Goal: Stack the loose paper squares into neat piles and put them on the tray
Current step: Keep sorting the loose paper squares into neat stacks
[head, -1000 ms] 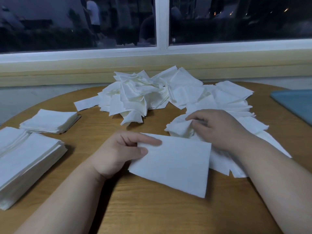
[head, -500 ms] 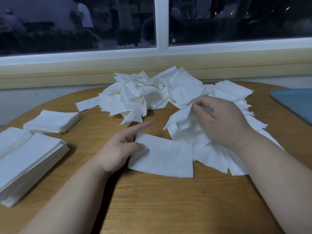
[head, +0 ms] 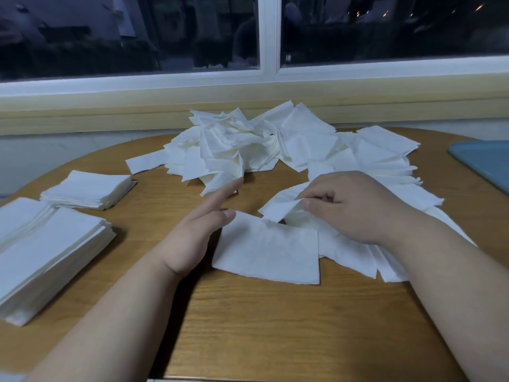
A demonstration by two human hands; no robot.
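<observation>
A heap of loose white paper squares [head: 248, 144] lies at the back middle of the round wooden table [head: 275, 326]. One flat square [head: 267, 249] lies in front of me. My left hand [head: 198, 230] rests beside its left edge, fingers straight, thumb touching the paper. My right hand [head: 355, 205] pinches the corner of another loose square [head: 283, 202] lifted off a spread of squares [head: 413, 197] under it. Neat piles stand at the left: a large one [head: 46, 255] and a smaller one [head: 88, 188]. A corner of the blue tray [head: 484, 164] shows at the right edge.
A window sill and wall [head: 248, 106] run behind the table's far edge. Bare wood lies between the left piles and my left arm, and along the near edge.
My left hand let go of the flat square and straightened its fingers. My right hand lifted a loose square from the spread and drew it toward me.
</observation>
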